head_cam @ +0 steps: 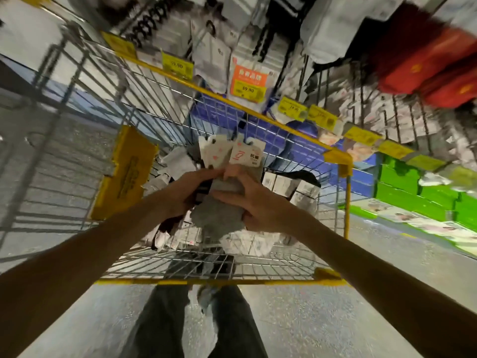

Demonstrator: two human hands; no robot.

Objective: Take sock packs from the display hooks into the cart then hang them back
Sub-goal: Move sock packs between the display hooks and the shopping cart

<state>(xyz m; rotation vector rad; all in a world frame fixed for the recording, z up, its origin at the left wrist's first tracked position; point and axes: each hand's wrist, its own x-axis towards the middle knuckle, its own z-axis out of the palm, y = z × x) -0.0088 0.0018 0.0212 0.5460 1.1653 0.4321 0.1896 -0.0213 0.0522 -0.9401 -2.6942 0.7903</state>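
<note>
**Over the cart basket, both hands on a bundle of sock packs**

Above the middle of the wire shopping cart with yellow rim trim (338,156), the person holds a bundle of grey and white sock packs with card headers (227,177) between both hands. The left hand (191,187) is curled closed around the bundle's left side, its fingers wrapped over the packs. The right hand (255,205) grips the right side, fingers bent across the grey sock fabric and thumb pressed near the white header card. The headers fan upward from the hands, toward the cart's far edge.

Below the hands, more loose sock packs (245,241) lie heaped on the basket floor, some spread toward the right wall. A yellow plastic flap (124,174) hangs on the basket's left wall.

Beyond the far rim, the display rack of hanging sock packs (214,55) carries yellow price tags (178,65), and red packs (433,63) hang at the upper right. Motion blur smears the rack's details.
</note>
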